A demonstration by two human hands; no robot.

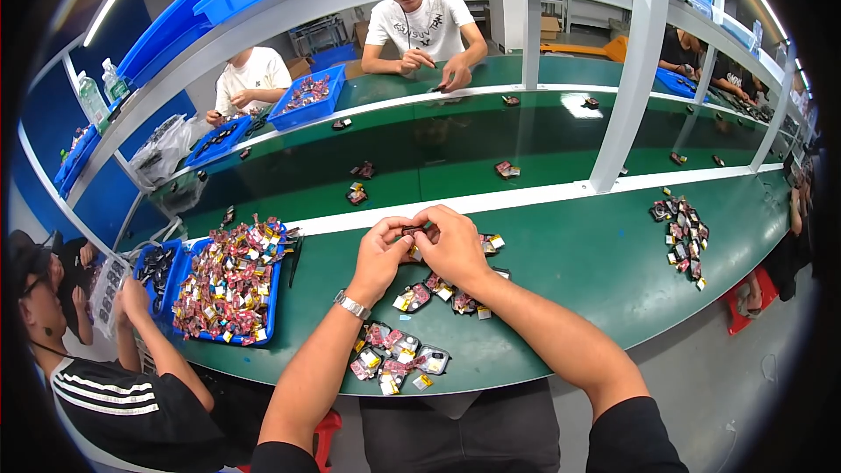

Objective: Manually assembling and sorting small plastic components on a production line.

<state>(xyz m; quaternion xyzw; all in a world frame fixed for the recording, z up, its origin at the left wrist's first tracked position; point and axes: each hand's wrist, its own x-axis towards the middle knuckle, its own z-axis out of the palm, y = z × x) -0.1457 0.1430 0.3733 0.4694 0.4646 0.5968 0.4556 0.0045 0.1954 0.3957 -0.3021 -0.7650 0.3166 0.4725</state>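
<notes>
Green surface (569, 271) carries small packets (399, 359) near its front edge; above them left hand (378, 254) and right hand (453, 245) meet, fingers of both clamped on a small dark part (413, 230); blue tray (226, 285) of packets sits left.

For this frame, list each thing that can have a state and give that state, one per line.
Left hand: raised over the green bench, fingers pinching a small dark part.
Right hand: closed on the same small dark part, meeting the left hand.
Blue plastic tray: heaped full of small red, yellow and silver pieces.
Small packaged parts near the bench edge: lying loose in a cluster.
Silver metal wristwatch: worn on the left wrist.
</notes>
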